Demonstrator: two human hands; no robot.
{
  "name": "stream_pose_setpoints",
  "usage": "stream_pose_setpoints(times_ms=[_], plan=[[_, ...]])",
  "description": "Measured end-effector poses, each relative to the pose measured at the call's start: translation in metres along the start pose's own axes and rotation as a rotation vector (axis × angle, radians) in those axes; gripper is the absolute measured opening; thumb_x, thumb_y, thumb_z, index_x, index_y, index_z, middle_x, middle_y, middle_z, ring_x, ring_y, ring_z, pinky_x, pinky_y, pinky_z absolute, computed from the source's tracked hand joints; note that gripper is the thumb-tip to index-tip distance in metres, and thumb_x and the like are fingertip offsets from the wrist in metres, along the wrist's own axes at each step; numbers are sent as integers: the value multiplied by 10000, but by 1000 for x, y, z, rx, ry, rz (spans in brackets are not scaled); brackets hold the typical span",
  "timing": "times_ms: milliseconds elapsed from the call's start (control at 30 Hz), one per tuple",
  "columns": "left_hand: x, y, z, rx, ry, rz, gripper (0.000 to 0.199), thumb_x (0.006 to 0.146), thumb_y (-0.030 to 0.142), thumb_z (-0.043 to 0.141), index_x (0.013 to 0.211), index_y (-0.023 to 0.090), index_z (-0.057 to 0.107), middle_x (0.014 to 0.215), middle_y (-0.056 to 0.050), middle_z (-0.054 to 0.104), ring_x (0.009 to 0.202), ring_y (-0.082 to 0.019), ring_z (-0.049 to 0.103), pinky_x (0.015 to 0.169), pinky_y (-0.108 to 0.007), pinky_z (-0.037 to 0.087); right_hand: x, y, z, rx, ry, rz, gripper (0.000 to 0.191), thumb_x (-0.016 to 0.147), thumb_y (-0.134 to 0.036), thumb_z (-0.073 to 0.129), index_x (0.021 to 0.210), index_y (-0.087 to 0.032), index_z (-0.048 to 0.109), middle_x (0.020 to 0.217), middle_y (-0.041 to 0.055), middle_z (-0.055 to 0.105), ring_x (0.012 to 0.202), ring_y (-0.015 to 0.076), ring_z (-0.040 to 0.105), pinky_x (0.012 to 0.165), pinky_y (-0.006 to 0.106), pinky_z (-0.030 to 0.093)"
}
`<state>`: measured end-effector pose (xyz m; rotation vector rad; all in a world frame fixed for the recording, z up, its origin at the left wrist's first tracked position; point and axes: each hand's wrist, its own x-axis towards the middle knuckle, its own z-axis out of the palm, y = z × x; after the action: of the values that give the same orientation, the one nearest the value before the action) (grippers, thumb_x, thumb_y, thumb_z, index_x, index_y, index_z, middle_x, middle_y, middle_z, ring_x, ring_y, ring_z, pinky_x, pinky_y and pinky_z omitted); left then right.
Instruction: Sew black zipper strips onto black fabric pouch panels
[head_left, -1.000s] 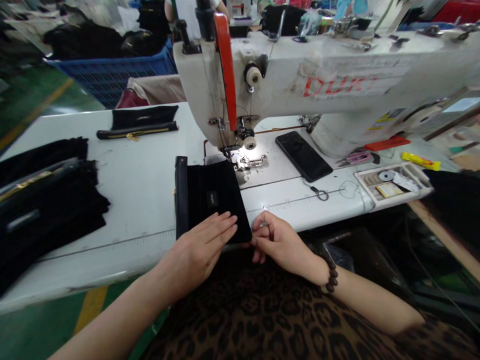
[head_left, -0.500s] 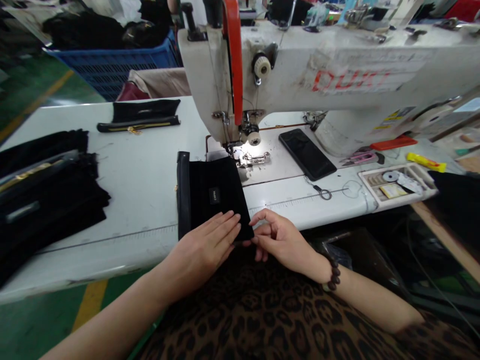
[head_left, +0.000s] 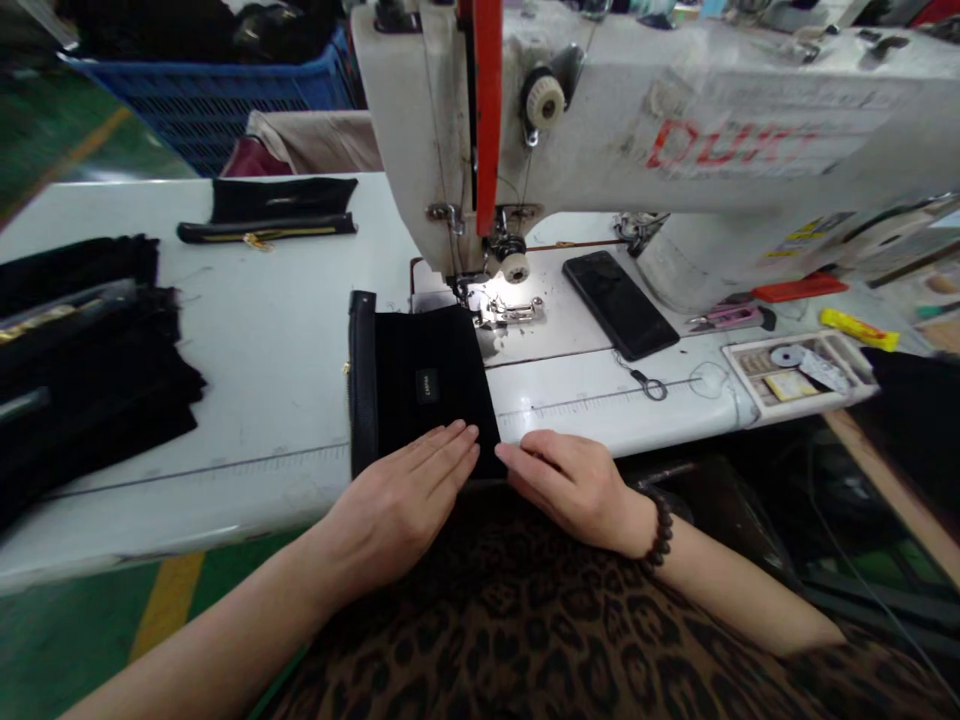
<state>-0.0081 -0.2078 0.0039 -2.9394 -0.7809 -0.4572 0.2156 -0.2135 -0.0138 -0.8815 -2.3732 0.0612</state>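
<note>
1. The left hand [head_left: 416, 490] lies open, palm down, with its fingers together on the near part of the black fabric panel [head_left: 465, 390].
2. The right hand [head_left: 566, 480] has its fingers bent, and the forefinger and thumb meet at the panel's near corner, at 4 o'clock; whether they pinch the cloth I cannot tell. A dark beaded bracelet [head_left: 660, 530] circles that wrist.
3. The panel lies flat on the white worktop [head_left: 270, 330], with a small label [head_left: 427, 386] near its middle and a black trim strip [head_left: 363, 380] along its 9 o'clock side.
4. Taking the panel as the dial's centre, with 12 o'clock away from the person, the sewing machine [head_left: 600, 120] rises from 12 to 2 o'clock, its needle area near the panel's far right corner.
5. A smartphone [head_left: 621, 305] lies at 2 o'clock, its ring strap [head_left: 651, 384] at 3; farther out are pink thread snips [head_left: 724, 318] and a compartment tray [head_left: 772, 408].
6. A stack of black zipped pieces [head_left: 97, 370] sits at 9 o'clock; a single zipped piece [head_left: 281, 205] lies towards 11, and a blue basket [head_left: 202, 110] stands beyond it.
</note>
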Motion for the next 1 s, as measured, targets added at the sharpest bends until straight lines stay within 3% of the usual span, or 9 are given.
stream_pose_setpoints(times_ms=[133,333,633,1000], plan=[[0,3,-4,-8,18,-7,346,817,30,370,1126,-9,518,1176,-196,552,1150,-274,473,921,-391,478,11,-3,-3,14,54,-122,140,831,-73,472,917,-56,581,663,45,588,584,125,480,500,259,354],[2,2,-14,-62,46,-10,367,837,29,305,1143,2,506,1194,-180,543,1172,-270,448,935,-391,465,25,-8,-18,18,16,-156,134,815,-43,477,782,-62,605,557,15,526,521,115,410,466,274,271],[3,-8,-5,-54,4,-55,382,856,34,250,1091,31,551,1129,-150,596,1074,-235,539,892,-356,496,29,-2,0,43,-52,-95,214,833,-56,452,662,-108,570,560,4,477,535,114,385,497,274,276],[7,-39,3,5,-19,-13,354,819,53,334,1104,21,542,1151,-169,578,1102,-237,518,924,-353,459,50,18,7,1,-184,-95,221,857,-82,362,843,-98,582,637,25,550,566,127,462,524,275,329]])
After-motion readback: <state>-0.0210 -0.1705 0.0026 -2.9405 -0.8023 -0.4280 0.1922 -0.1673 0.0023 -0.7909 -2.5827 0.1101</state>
